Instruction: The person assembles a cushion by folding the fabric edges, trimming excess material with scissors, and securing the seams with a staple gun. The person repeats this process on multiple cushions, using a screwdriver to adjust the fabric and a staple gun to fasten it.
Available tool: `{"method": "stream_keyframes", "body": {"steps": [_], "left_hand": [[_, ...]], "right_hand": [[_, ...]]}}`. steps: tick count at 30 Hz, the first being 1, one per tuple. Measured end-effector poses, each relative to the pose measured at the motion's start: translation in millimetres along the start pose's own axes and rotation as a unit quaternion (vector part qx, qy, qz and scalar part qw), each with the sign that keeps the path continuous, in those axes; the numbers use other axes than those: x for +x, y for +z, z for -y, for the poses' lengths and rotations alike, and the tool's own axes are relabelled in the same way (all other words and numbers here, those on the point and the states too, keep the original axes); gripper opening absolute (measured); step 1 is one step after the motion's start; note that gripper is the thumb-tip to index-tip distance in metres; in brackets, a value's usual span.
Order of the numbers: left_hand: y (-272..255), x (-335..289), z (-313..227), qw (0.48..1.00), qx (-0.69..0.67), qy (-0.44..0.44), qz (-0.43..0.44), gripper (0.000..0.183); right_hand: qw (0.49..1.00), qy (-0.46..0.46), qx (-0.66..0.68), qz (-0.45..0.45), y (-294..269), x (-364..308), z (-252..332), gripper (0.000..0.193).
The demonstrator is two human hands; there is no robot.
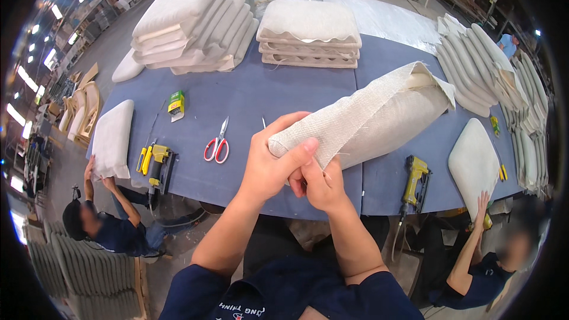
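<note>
A long beige cushion [379,115] in woven fabric lies edge-up on the blue table [237,112], its near end at the table's front. My left hand [269,163] grips that near end from above, thumb pressed on the fabric. My right hand [320,184] sits just below it, fingers closed on the fabric's lower edge. The far end of the cover gapes open, with a loose flap.
Red-handled scissors [217,145] and a yellow staple gun [155,163] lie left of my hands; another yellow staple gun [415,179] lies right. Stacks of cushions [192,21] stand at the back and right. Two other people hold cushions at the table's front corners.
</note>
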State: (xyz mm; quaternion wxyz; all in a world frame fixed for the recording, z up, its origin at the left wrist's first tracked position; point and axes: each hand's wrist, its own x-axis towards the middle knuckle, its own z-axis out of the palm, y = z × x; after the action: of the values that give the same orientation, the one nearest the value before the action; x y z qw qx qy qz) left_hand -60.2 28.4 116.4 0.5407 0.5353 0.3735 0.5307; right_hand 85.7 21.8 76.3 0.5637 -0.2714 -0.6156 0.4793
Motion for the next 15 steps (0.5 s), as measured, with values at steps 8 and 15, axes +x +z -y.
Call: {"method": "stream_keyframes", "body": {"steps": [8, 15], "left_hand": [[-25.6, 10.2, 7.2, 0.997, 0.021, 0.067, 0.022, 0.041], [-56.1, 26.3, 7.1, 0.998, 0.014, 0.043, 0.034, 0.044]], "right_hand": [[0.992, 0.028, -0.058, 0.108, -20.8, -13.8, -3.8, 0.031], [0.869, 0.064, -0.444, -0.207, -182.2, -107.0, -111.8, 0.026]]}}
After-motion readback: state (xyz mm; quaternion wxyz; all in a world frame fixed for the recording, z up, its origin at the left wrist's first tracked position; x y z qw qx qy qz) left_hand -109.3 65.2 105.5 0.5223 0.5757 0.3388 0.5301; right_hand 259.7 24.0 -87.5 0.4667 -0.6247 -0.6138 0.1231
